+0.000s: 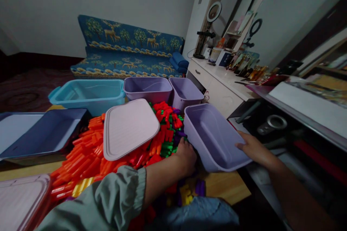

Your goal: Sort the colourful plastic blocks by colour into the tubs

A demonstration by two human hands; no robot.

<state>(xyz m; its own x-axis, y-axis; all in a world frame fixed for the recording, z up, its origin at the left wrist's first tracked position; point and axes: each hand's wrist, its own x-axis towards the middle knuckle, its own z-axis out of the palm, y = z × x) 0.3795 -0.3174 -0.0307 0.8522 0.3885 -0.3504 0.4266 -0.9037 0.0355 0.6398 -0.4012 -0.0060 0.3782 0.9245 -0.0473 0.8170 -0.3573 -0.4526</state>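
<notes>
My left hand (pixel 186 157) is in the pile of plastic blocks (pixel 89 151), beside green and purple pieces; its fingers are curled and partly hidden, and what they hold cannot be made out. With its thumb over the rim, my right hand (pixel 253 148) grips the right end of a purple bin (pixel 214 137), which looks empty and slightly tilted. A pale lid (pixel 130 128) lies on the orange blocks. Red, green and purple blocks spread between this lid and the bin. Yellow and purple pieces (pixel 187 193) lie near my knee.
Behind the pile stand a light blue bin (pixel 89 95) and two more purple bins (pixel 148 88). Dark trays (pixel 46 133) are at the left, another pale lid (pixel 23 200) at the lower left. A dresser (pixel 222 86) and a blue sofa (pixel 130 57) stand beyond.
</notes>
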